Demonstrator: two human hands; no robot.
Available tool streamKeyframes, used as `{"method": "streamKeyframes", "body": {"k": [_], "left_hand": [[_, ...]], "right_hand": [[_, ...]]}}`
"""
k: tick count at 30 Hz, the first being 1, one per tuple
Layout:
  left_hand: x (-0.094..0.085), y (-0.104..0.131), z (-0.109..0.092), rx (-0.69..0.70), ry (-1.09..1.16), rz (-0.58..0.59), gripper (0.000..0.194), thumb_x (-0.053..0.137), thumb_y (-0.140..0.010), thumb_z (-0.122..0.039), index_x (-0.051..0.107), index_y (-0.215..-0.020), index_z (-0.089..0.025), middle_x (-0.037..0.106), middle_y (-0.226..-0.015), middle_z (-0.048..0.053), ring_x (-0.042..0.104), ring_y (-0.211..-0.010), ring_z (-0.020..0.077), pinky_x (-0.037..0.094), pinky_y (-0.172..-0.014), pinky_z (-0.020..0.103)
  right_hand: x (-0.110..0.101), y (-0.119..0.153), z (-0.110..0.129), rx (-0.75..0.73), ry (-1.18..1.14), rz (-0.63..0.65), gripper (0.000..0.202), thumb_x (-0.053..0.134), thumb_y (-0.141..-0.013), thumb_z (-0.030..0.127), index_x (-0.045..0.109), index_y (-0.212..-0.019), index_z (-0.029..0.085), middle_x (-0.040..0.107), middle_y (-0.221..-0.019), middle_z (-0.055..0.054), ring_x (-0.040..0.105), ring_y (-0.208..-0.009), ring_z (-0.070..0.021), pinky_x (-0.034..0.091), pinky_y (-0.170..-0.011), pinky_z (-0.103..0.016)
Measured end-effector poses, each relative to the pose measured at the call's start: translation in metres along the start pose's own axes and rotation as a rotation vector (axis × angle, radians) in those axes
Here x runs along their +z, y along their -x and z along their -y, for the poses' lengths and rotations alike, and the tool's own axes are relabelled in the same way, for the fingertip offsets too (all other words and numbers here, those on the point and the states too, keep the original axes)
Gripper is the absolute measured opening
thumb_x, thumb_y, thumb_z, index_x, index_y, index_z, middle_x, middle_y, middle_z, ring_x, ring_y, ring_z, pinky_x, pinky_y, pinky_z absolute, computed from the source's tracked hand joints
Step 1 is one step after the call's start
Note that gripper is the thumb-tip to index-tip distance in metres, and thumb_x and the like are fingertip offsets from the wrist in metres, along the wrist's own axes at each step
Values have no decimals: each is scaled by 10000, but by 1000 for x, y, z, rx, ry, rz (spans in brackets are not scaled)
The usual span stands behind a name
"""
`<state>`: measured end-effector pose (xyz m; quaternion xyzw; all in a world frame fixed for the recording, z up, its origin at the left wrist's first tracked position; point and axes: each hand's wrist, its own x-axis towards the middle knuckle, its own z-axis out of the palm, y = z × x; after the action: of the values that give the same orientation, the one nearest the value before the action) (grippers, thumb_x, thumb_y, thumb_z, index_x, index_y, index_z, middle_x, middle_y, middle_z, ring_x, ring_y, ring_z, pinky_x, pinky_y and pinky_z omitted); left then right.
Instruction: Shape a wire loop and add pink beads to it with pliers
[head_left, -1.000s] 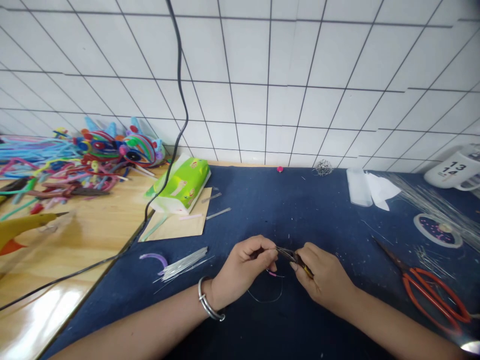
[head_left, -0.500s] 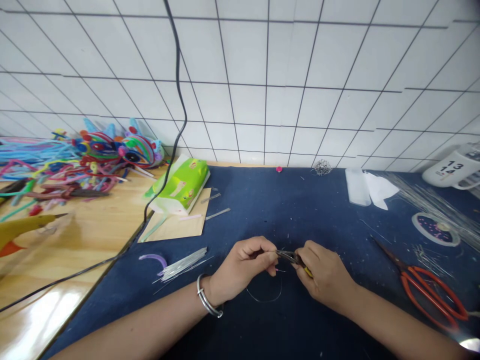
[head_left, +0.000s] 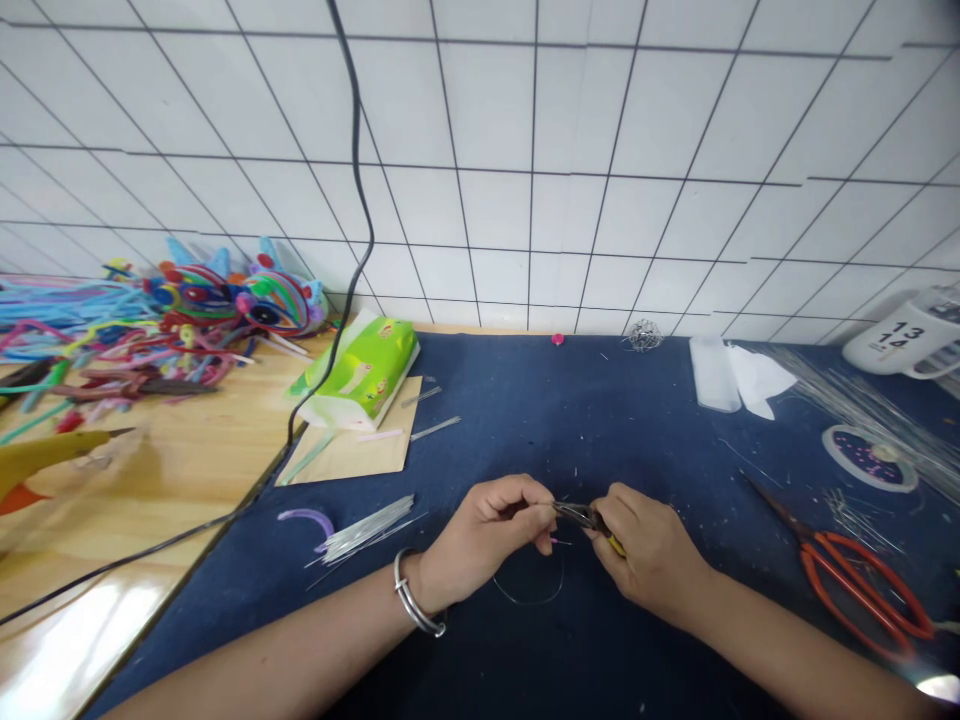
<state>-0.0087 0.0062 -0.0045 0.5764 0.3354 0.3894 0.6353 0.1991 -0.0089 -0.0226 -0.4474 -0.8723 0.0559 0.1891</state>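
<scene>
Near the middle of the dark blue mat (head_left: 495,400), my left hand (head_left: 506,520) pinches a thin wire (head_left: 529,602) between thumb and fingers. The wire hangs below in a loop, and a tiny pink bit shows beside the fingertips. My right hand (head_left: 646,545) is closed round a pair of pliers (head_left: 577,513) with a yellow handle. The pliers' jaws point left and meet the work at my left fingertips. Whether the jaws are closed on the wire is too small to tell.
To the left lie cut wires (head_left: 371,528), a purple strip (head_left: 309,516), a green tissue pack (head_left: 364,370) and a yellow glue gun (head_left: 52,462). At right are red-handled scissors (head_left: 855,580), a round bead dish (head_left: 870,458), long wires (head_left: 855,400) and a white mug (head_left: 900,338). A black cable (head_left: 360,200) hangs down.
</scene>
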Motion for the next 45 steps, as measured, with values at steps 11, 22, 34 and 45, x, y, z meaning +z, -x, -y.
{"method": "streamKeyframes", "body": {"k": [11, 22, 34, 45], "left_hand": [[3, -2, 4, -17, 22, -96, 153, 520, -836, -261, 592, -833, -126, 604, -669, 24, 568, -645, 118, 457, -678, 272], [1, -2, 8, -75, -30, -170, 187, 527, -829, -300, 586, -812, -123, 620, -680, 35, 567, -580, 105, 487, -559, 234], [2, -1, 7, -78, -181, -202, 184, 525, -823, -297, 580, -781, -127, 578, -635, 13, 532, -560, 92, 462, -529, 209], [3, 2, 7, -81, -170, -175, 167, 522, -820, -280, 571, -765, -131, 556, -615, 5, 527, -549, 91, 458, -536, 214]], "right_hand": [[1, -1, 0, 107, -148, -14, 146, 393, -847, 233, 463, -732, 175, 472, -672, -10, 443, -585, -109, 363, -552, -235], [-3, -3, 1, 185, -147, 27, 152, 404, -859, 280, 463, -761, 180, 474, -719, -20, 446, -632, -123, 364, -574, -247], [-3, -3, 2, 210, -114, 53, 177, 402, -862, 306, 501, -797, 176, 473, -733, -25, 445, -653, -131, 363, -585, -253], [2, 0, -2, 182, -109, 36, 184, 391, -865, 294, 487, -768, 171, 469, -718, -25, 435, -626, -123, 357, -573, -248]]}}
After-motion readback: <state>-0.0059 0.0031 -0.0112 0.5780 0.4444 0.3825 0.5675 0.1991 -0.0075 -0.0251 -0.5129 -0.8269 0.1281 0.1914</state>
